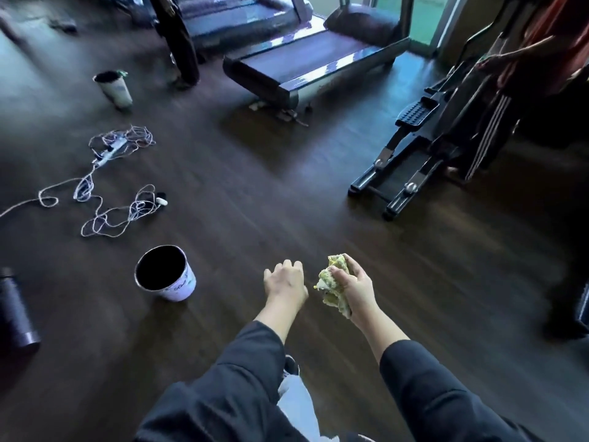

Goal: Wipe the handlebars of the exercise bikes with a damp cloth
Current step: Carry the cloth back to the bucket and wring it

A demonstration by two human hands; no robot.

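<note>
Cloth (333,283): I see it bunched, yellow-green, squeezed in my right hand (357,287) above the floor (255,193), a little right of the bucket (165,273).
Right fingers (339,272): closed tight round the wad.
Left hand (285,281): empty, fingers loosely curled, just beside the cloth, not touching.
Handlebars: none in view; I make out a treadmill (306,59) ahead and a pedal machine (414,154) at right where another person stands.
Step, as I judge: carry the cloth to a bike.
Doing it well: I'd wring it so nothing drips on wood, shake it flat, step clear of the cable (105,186).
</note>
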